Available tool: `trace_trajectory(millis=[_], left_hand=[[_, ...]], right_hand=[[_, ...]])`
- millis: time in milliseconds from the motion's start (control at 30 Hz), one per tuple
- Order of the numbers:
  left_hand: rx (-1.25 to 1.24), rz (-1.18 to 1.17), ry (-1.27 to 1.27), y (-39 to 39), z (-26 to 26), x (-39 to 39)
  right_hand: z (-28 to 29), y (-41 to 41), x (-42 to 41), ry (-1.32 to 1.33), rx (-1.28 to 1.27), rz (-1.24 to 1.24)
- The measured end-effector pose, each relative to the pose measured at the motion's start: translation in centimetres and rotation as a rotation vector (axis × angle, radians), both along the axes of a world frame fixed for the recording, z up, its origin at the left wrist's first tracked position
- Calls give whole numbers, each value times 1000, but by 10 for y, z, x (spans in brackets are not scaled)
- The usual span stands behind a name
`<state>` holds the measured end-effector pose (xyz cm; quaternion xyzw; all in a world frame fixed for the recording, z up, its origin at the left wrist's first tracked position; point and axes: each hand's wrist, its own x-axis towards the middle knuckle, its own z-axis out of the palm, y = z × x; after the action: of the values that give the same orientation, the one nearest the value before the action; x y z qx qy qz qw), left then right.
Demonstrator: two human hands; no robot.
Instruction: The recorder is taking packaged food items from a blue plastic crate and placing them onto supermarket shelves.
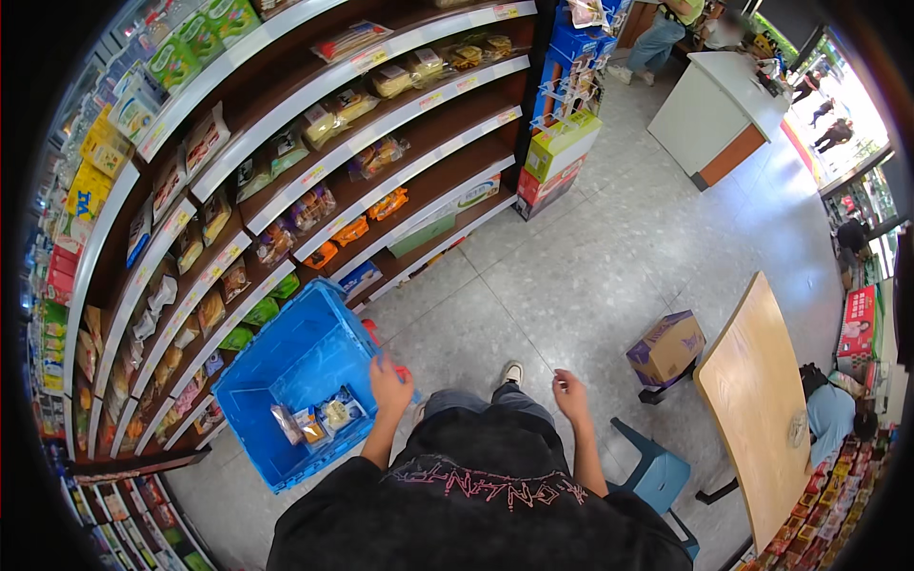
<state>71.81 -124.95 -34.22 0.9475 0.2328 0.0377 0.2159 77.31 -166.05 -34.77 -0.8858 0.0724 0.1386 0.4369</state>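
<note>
My left hand (391, 387) is at the right rim of a blue plastic crate (300, 364); whether it grips the rim or only overlaps it in view, I cannot tell. Several packaged foods lie in the crate's near end, among them a clear pack with a blue edge (338, 412) and a small yellow-and-white pack (310, 425). My right hand (570, 395) hangs beside my right leg, its fingers loosely bent, with nothing seen in it. Left of and beyond the crate rise shelves (428, 153) of wrapped breads (391, 81) and orange packs (350, 231).
On the right stand a wooden-topped table (757, 414), a blue-green plastic stool (651, 471) and a cardboard box (668, 348). A person in a light blue top (830, 421) is behind the table. A white counter (714, 107) and another person (660, 43) are farther off.
</note>
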Motion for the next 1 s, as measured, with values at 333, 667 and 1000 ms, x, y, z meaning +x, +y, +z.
trace_trajectory(millis=[333,667,1000], left_hand=[[-355,38,197,-58,12,98],[-494,102,58,-64,-31,266],[28,-200,-391,-28,122,512]], right_hand=[[39,2,204,-160,35,214],[61,87,338,74,-9,632],[82,136,553,-262,193,413]])
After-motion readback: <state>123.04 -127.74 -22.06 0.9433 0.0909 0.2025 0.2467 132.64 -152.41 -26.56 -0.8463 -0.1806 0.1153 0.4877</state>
